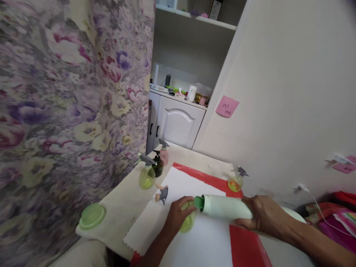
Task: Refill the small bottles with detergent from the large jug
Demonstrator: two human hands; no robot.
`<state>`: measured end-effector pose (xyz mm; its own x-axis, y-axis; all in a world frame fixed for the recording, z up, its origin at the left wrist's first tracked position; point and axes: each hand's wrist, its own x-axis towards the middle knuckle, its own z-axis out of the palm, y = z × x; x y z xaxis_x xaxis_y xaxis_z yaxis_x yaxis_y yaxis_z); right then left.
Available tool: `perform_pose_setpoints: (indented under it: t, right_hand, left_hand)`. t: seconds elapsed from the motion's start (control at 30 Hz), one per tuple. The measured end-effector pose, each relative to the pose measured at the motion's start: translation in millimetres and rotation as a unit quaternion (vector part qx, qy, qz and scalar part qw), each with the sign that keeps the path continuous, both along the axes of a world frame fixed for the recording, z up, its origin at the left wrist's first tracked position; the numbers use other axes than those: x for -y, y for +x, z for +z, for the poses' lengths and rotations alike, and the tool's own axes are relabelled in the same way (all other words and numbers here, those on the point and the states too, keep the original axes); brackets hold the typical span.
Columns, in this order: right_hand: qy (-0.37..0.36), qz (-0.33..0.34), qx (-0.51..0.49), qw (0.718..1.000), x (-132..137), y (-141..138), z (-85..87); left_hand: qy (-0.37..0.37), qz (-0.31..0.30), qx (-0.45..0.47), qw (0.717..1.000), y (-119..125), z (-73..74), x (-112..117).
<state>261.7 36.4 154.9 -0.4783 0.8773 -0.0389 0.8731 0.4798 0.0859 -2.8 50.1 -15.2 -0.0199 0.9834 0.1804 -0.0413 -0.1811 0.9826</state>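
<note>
My left hand (179, 213) is closed around the neck of a yellow-green clear bottle (188, 222) on the white sheet. My right hand (258, 213) grips a pale green cylindrical bottle (226, 207), tipped almost level with its mouth towards the left. A darker green spout-like piece (198, 203) sits between that mouth and the bottle neck; whether it belongs to the pale bottle I cannot tell. No liquid stream is visible. A loose grey spray head (162, 194) lies beyond my left hand. A pale green round lid (92, 216) rests at the table's left corner.
Back left stand a yellow spray bottle (147, 177), a dark pump bottle (158, 166) and a pink spray bottle (164, 155). Another spray bottle (235, 183) with yellow liquid is at the right. White paper (191, 185) overlies a red sheet (205, 173). A floral curtain (78, 92) hangs left.
</note>
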Motion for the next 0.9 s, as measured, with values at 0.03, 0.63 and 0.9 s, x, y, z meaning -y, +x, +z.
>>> perform_pose_setpoints:
  t: [0.03,0.63,0.9]
  right_hand:
    - [0.001,-0.001,0.002,1.000,0.2,-0.6,0.3]
    - [-0.003,-0.020,0.001,1.000,2.4,-6.3,5.2]
    - [0.004,-0.018,0.013,1.000,2.5,-8.3,6.9]
  left_hand:
    - [0.000,-0.001,0.001,1.000,0.0,-0.1,0.1]
    - [-0.003,-0.001,0.004,1.000,0.5,0.2,-0.4]
    - [0.002,0.001,0.006,1.000,1.1,-4.8,-2.5]
